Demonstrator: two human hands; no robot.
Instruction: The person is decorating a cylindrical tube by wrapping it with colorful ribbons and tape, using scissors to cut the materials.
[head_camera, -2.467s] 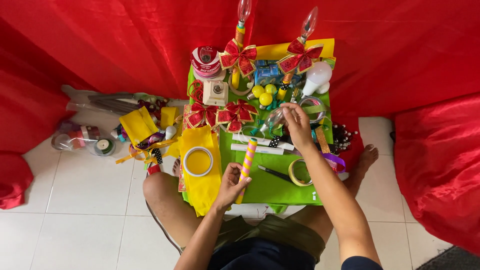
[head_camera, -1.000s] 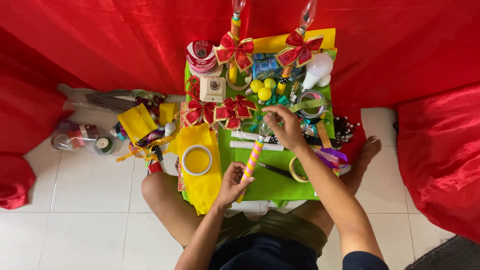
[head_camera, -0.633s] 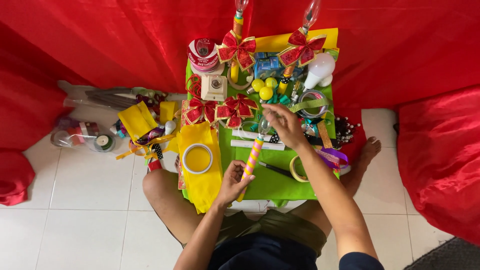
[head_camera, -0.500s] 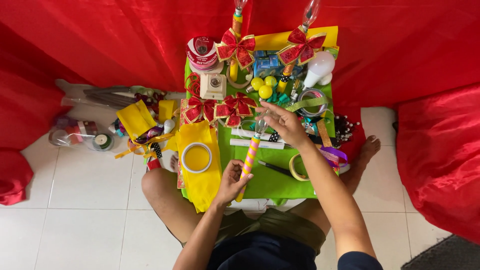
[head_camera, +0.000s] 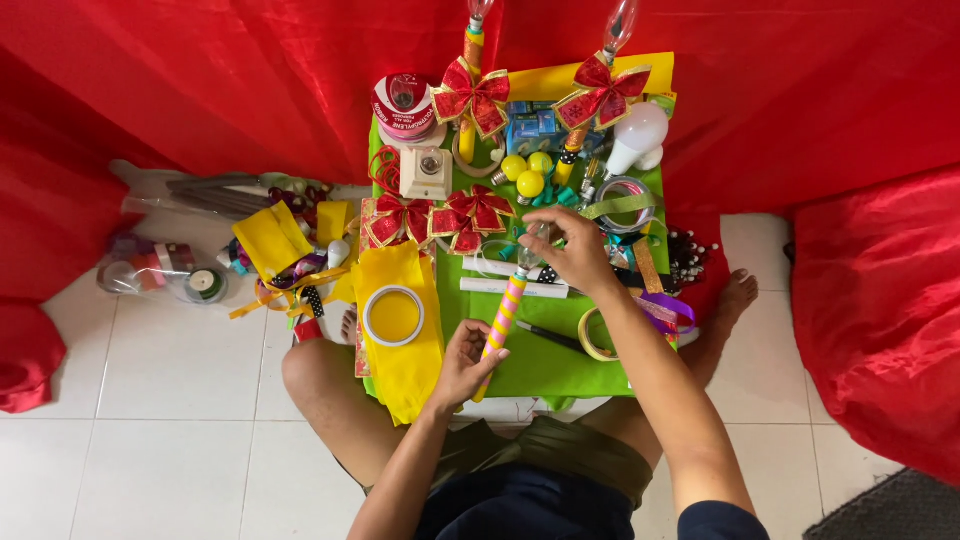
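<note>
Now your left hand (head_camera: 466, 362) grips the lower end of the striped stick (head_camera: 502, 322) near the green board's (head_camera: 545, 365) front edge. Your right hand (head_camera: 572, 248) pinches the small clear bulb (head_camera: 530, 250) at its top.

A round red spool (head_camera: 404, 106) with a white printed label band around its side stands at the far left corner of the green table (head_camera: 540, 365). Just right of it, between the two upright red bows, lie small blue printed boxes (head_camera: 532, 128), rectangular, with light patches on their faces.
</note>
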